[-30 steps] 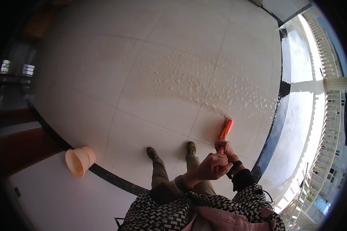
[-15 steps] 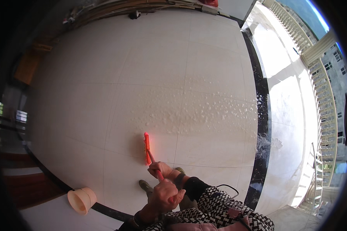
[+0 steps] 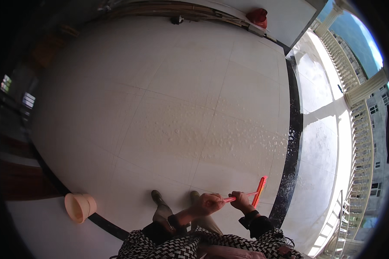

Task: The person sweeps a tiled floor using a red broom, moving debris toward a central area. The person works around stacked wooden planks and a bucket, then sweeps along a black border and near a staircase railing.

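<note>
Swung from seven to nearly five o'clock: red brush [image 3: 260, 191], at the floor [image 3: 173, 77], contact unclear. Left hand [image 3: 207, 204] and right hand [image 3: 240, 201] wrap fingers round the handle [image 3: 229, 199], right nearer the head, likely steering. Suds [image 3: 242, 140] centre; bucket [image 3: 87, 205] at eight.

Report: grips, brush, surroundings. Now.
Left grip, right grip: both closed on the red brush. Brush head at right, near dark floor strip. Foam bubbles ahead; peach bucket off left.
</note>
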A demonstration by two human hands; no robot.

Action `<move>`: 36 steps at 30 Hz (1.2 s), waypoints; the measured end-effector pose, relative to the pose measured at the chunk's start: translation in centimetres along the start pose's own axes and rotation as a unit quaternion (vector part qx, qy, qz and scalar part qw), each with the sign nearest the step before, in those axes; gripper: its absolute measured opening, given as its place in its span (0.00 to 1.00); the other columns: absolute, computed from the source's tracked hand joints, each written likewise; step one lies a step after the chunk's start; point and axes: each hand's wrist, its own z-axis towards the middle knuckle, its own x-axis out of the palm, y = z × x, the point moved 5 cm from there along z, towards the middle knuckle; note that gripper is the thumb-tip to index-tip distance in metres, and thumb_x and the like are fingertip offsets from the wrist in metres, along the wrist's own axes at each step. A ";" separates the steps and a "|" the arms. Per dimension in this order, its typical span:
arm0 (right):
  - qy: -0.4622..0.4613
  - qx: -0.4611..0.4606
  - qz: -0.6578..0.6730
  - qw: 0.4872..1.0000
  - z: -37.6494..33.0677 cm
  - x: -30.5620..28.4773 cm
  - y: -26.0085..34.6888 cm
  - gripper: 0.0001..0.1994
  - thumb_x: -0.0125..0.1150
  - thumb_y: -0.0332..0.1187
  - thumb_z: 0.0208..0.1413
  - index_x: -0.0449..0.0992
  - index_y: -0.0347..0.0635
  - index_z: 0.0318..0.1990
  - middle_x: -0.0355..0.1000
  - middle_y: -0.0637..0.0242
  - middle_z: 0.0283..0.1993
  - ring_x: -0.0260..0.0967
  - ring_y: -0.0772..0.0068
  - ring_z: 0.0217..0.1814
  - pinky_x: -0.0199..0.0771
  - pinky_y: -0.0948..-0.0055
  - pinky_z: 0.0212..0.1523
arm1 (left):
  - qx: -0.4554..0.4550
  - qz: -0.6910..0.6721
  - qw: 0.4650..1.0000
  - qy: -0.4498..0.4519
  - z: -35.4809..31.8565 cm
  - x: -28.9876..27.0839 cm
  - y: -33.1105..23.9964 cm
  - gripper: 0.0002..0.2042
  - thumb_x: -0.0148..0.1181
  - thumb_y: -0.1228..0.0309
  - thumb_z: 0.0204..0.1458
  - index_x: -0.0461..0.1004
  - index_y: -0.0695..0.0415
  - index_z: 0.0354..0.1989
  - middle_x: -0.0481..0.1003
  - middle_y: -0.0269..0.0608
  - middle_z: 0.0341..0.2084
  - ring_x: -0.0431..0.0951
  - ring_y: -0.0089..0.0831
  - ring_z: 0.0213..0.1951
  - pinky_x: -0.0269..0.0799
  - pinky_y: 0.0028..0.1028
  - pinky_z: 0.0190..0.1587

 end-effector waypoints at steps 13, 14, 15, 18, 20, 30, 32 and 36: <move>0.018 -0.382 0.362 0.850 17.9 4.2 45.9 0.02 0.62 0.24 0.57 0.75 0.38 0.35 0.72 0.62 0.33 0.72 0.63 0.33 0.72 0.67 0.35 | 0.167 0.436 0.867 -0.175 -8.7 -23.9 -23.5 0.26 0.72 0.45 0.44 0.73 0.52 0.41 0.69 0.37 0.41 0.69 0.37 0.48 0.59 0.38 0.52; -0.008 -0.383 0.390 0.837 19.4 5.1 48.4 0.01 0.61 0.24 0.58 0.75 0.38 0.36 0.72 0.63 0.34 0.72 0.66 0.34 0.72 0.69 0.35 | 0.194 0.413 0.865 -0.209 -9.7 -27.2 -22.8 0.31 0.72 0.42 0.42 0.75 0.52 0.47 0.70 0.37 0.46 0.69 0.36 0.52 0.58 0.39 0.55; 0.044 -0.339 0.409 0.846 21.6 6.2 50.1 0.01 0.60 0.24 0.60 0.75 0.37 0.36 0.73 0.64 0.35 0.72 0.70 0.35 0.73 0.71 0.37 | 0.127 0.422 0.863 -0.248 -11.2 -31.6 -21.3 0.40 0.74 0.42 0.37 0.71 0.49 0.59 0.66 0.37 0.56 0.66 0.39 0.59 0.56 0.42 0.60; 0.135 -0.294 0.488 0.811 27.7 11.5 54.4 0.02 0.58 0.23 0.61 0.75 0.34 0.36 0.73 0.63 0.38 0.71 0.73 0.38 0.72 0.74 0.40 | -0.147 0.456 0.821 -0.311 -15.2 -44.2 -13.9 0.52 0.79 0.47 0.32 0.60 0.45 0.70 0.59 0.41 0.66 0.57 0.45 0.68 0.54 0.46 0.66; 0.154 -0.264 0.465 0.831 30.8 16.1 55.2 0.03 0.57 0.23 0.62 0.75 0.34 0.36 0.73 0.61 0.41 0.71 0.73 0.42 0.72 0.74 0.42 | -0.162 0.431 0.827 -0.324 -16.4 -51.0 -9.2 0.46 0.80 0.61 0.35 0.62 0.46 0.67 0.59 0.43 0.67 0.59 0.46 0.67 0.55 0.44 0.67; -0.032 0.007 0.453 0.891 32.2 8.9 45.6 0.20 0.49 0.42 0.71 0.78 0.31 0.38 0.77 0.60 0.38 0.70 0.75 0.26 0.76 0.73 0.29 | -0.234 0.469 0.829 -0.194 -1.4 -49.0 3.1 0.16 0.62 0.53 0.56 0.83 0.53 0.29 0.79 0.41 0.31 0.73 0.54 0.43 0.77 0.45 0.43; -0.083 0.020 0.392 0.916 28.6 2.6 43.7 0.19 0.49 0.39 0.70 0.76 0.33 0.33 0.76 0.60 0.35 0.66 0.79 0.21 0.70 0.77 0.22 | -0.219 0.329 0.905 -0.157 3.5 -40.5 3.6 0.15 0.61 0.55 0.56 0.82 0.53 0.30 0.79 0.39 0.30 0.67 0.62 0.49 0.77 0.47 0.46; -0.075 0.028 0.232 0.969 26.3 -2.2 42.3 0.16 0.51 0.32 0.67 0.70 0.35 0.25 0.68 0.67 0.23 0.59 0.79 0.18 0.56 0.76 0.20 | -0.126 0.253 0.955 -0.089 9.6 -31.2 3.0 0.13 0.58 0.57 0.59 0.79 0.53 0.32 0.77 0.40 0.28 0.79 0.38 0.40 0.65 0.44 0.56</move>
